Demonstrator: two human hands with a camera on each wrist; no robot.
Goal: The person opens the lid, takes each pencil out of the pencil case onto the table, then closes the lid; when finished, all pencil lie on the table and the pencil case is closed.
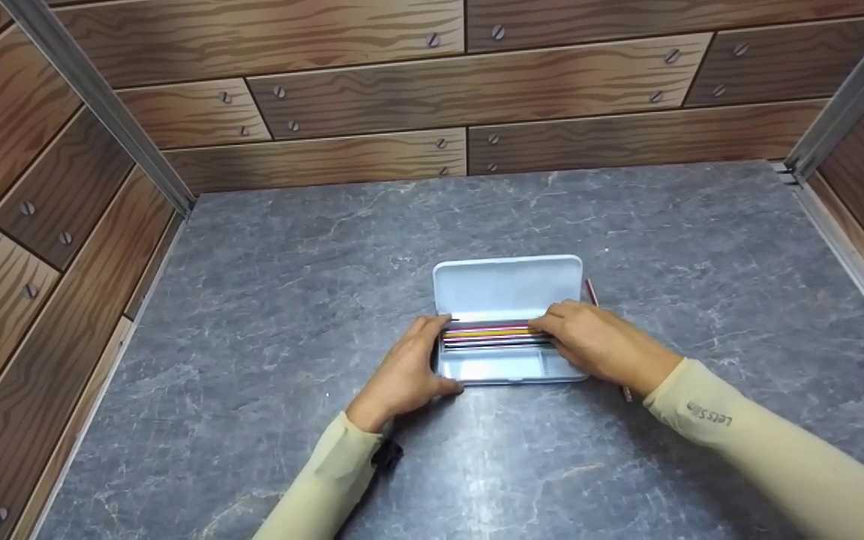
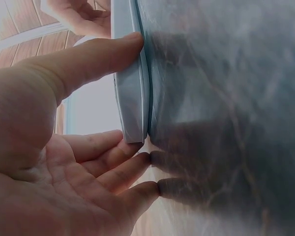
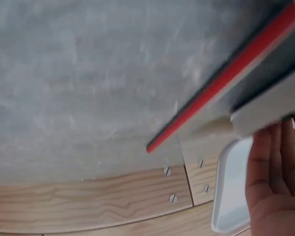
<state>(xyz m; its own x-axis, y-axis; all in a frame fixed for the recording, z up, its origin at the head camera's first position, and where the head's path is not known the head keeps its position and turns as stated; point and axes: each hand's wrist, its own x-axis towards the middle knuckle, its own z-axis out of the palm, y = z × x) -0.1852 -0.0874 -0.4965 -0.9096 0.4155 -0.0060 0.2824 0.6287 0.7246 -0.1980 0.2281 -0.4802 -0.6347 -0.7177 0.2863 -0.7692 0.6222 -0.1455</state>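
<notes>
An open pale-blue pencil case (image 1: pixel 508 289) lies on the grey table, its lid tilted up at the back. Several coloured pencils (image 1: pixel 488 334) lie side by side along the rear of its tray. My left hand (image 1: pixel 406 371) holds the case's left end, thumb on the front wall and fingers around the side, as the left wrist view confirms. Over the right end of the tray is my right hand (image 1: pixel 601 345), its fingertips at the pencils' right ends. Its thumb is hidden, and I cannot tell whether it pinches them.
One red pencil (image 3: pixel 221 81) lies on the table just right of the case, partly under my right wrist in the head view. Wood-patterned panels (image 1: pixel 372 97) wall the table (image 1: pixel 289 285) at the back and both sides, with metal posts at the corners.
</notes>
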